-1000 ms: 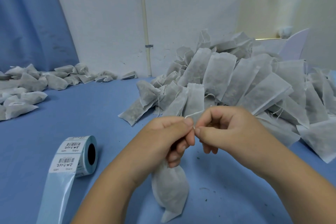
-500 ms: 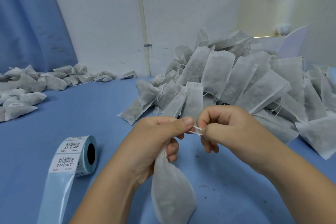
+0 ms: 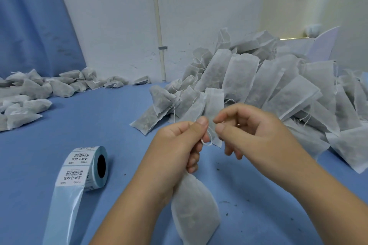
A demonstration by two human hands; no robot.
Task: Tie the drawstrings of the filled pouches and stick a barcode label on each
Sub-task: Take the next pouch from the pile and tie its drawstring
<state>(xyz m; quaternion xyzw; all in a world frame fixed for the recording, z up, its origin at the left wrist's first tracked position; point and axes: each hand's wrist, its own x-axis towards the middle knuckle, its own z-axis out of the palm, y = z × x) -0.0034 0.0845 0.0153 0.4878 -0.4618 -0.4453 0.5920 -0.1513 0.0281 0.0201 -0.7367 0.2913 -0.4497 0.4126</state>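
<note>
A filled white mesh pouch (image 3: pixel 194 211) hangs over the blue table, its neck gripped in my left hand (image 3: pixel 177 149). A thin white drawstring (image 3: pixel 207 141) forms a small loop between the two hands. My left thumb and forefinger pinch the string at the pouch's top. My right hand (image 3: pixel 251 131) sits just to the right with its thumb and forefinger close together at the loop; whether they hold the string I cannot tell. A roll of barcode labels (image 3: pixel 87 167) lies on the table to the left, its blue backing strip trailing toward me.
A big heap of filled pouches (image 3: pixel 278 89) with loose strings covers the table's right and far side. A smaller heap of pouches (image 3: pixel 29 93) lies at the far left, one showing a label. A white wall with a pipe (image 3: pixel 159 32) stands behind.
The drawstring now shows as a small loop between the hands. My right hand has shifted slightly right and loosened its fingers. The pouch hangs a little lower than half a second ago.
</note>
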